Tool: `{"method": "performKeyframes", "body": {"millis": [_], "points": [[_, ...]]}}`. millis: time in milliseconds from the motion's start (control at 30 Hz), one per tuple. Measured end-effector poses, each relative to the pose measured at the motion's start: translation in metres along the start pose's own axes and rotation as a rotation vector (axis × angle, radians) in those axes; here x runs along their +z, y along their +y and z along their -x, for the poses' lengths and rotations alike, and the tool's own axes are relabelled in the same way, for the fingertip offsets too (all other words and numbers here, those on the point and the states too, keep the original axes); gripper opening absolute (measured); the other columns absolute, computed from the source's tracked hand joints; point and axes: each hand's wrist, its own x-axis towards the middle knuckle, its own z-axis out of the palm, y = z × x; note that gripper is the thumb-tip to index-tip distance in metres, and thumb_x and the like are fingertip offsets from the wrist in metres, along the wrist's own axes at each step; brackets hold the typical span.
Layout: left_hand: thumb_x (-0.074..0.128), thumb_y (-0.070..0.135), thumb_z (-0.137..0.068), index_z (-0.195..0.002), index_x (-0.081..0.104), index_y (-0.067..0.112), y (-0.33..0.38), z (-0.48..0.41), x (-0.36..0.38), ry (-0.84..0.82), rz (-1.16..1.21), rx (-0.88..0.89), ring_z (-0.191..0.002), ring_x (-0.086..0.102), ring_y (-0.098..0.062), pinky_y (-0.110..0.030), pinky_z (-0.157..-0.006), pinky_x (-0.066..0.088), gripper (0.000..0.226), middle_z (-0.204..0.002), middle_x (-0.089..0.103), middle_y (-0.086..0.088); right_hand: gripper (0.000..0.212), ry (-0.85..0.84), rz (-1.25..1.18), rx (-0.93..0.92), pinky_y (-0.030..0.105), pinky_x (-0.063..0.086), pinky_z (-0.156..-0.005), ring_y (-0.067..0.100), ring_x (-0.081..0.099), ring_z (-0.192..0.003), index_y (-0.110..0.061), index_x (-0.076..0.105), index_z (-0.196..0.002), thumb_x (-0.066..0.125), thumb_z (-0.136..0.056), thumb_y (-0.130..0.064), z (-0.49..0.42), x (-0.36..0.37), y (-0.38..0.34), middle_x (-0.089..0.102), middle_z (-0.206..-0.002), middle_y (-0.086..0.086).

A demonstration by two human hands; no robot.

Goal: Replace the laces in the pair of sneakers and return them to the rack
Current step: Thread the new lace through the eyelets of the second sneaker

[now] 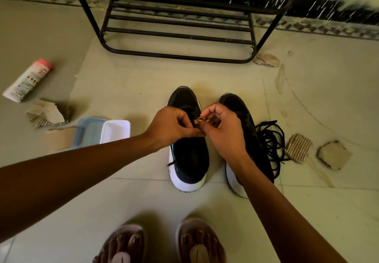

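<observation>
Both grips, left hand [174,123] and right hand [221,127], pinch dark lace end [199,120]. Risk: thin tip slips, misses eyelet of sneaker [189,160] below grip; eyelets hidden.

Black uppers over white soles on the left sneaker [190,158] and right sneaker [233,101], a streak of light blue at the left one's side; black too for the lace [200,118], the loose laces [270,139] and the rack [178,35]. Pale grey-green on the floor [133,82] tiles, tan with ribbed lines on the cardboard scrap [298,148]. White with a pink cap for the bottle [28,80], then a blue tray [90,129], a white tray [115,130] and dusty pink sandals [123,242].
</observation>
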Motion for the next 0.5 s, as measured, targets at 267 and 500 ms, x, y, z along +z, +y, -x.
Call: {"method": "performKeyframes", "body": {"millis": [267, 500], "points": [[0.081, 0.012, -0.068, -0.091, 0.044, 0.019, 0.002, -0.007, -0.016, -0.080, -0.013, 0.059, -0.070, 0.070, -0.017, -0.024, -0.070, 0.054, 0.044, -0.077, 0.069, -0.003, 0.032, 0.026, 0.016, -0.030, 0.007, 0.039, -0.056, -0.003, 0.052, -0.062, -0.032, 0.052, -0.071, 0.070, -0.081, -0.008, -0.003, 0.002, 0.004, 0.057, -0.071, -0.015], [0.073, 0.014, -0.078, -0.098, 0.045, 0.020, 0.001, -0.009, -0.058, -0.184, -0.562, 0.358, -0.070, 0.065, 0.001, -0.009, -0.069, 0.046, 0.036, -0.088, 0.068, 0.010, 0.029, 0.019, 0.006, 0.007, 0.007, 0.038, -0.056, 0.001, 0.050, -0.061, -0.029, 0.053, -0.071, 0.071, -0.081, -0.009, -0.004, 0.003, 0.008, 0.056, -0.071, -0.013]]}}
